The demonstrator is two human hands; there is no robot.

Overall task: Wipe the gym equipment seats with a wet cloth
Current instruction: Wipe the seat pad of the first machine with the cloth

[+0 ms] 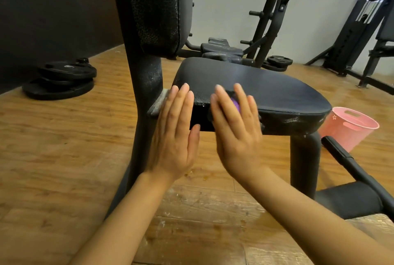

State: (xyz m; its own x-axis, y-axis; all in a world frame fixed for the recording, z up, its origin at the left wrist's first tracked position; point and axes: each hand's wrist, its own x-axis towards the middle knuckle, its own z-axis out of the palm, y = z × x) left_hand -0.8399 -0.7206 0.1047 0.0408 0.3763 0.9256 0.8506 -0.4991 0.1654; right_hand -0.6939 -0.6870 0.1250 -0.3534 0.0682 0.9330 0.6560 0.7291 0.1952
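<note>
Pressing flat against the near side of a gym machine's seat [251,85], a person's right hand [236,128] covers a purple cloth [300,105], only a sliver of which shows between straight, spread fingers. The left hand [172,134] is held open just beside it, fingers straight and together, at the seat's near-left corner; whether it touches the pad cannot be told. The seat is black padded vinyl, smooth and faintly sheened on top, with cracked, whitened patches along its near-right edge. An upright backrest [155,8], textured and scuffed, stands at the seat's left edge on a black frame post [147,94]. Beyond the seat's right edge a pink plastic tub [351,128] with a small flower mark sits on the wooden floor [64,147]. Stacked black weight plates [61,81] lie on the floor well to the left, and other black machines [275,19] stand behind. No readable writing shows.
</note>
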